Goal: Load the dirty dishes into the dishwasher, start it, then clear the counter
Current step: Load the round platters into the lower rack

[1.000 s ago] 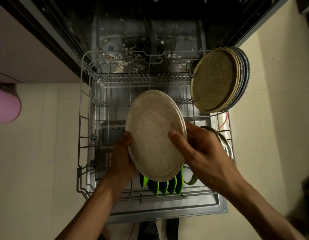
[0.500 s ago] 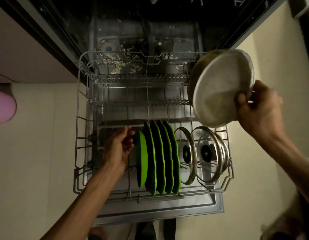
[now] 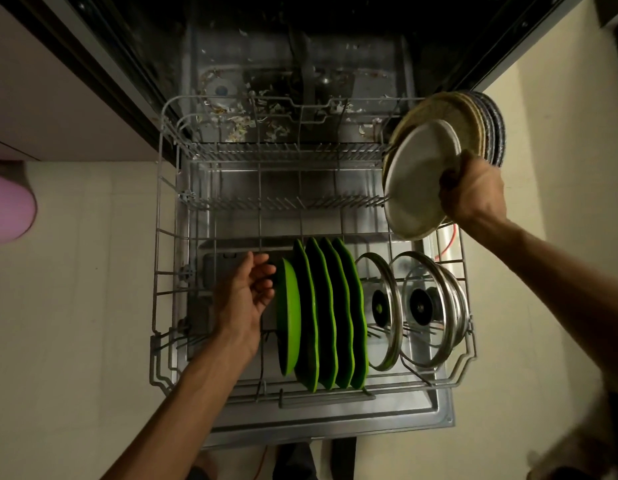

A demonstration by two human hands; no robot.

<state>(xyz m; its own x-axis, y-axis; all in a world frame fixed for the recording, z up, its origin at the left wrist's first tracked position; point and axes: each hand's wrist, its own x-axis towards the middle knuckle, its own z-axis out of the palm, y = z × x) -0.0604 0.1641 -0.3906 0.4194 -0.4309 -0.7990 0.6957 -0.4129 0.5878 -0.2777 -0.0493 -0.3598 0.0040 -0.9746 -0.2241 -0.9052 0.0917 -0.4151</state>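
Note:
The dishwasher's lower wire rack [image 3: 162, 237] is pulled out over the open door. Several green plates [image 3: 321, 317] stand on edge in its front row, with three glass lids [image 3: 418, 310] to their right. My left hand [image 3: 245, 299] hovers with loosely curled fingers beside the leftmost green plate; whether it touches the plate is unclear. My right hand [image 3: 473, 192] grips a pale round plate [image 3: 415, 181] by its rim, tilted on edge at the rack's far right corner. Behind it stand several speckled and dark plates [image 3: 473, 116].
Food scraps litter the dishwasher tub floor [image 3: 252, 119] behind the rack. The rack's middle and back rows [image 3: 283, 202] hold nothing. A pink object [image 3: 9, 206] sits at the left edge. Pale floor lies on both sides of the open door [image 3: 335, 427].
My right hand carried the pale plate from the rack's middle to the far right corner and lowered it against the stacked plates. My left hand let go and dropped beside the green plates.

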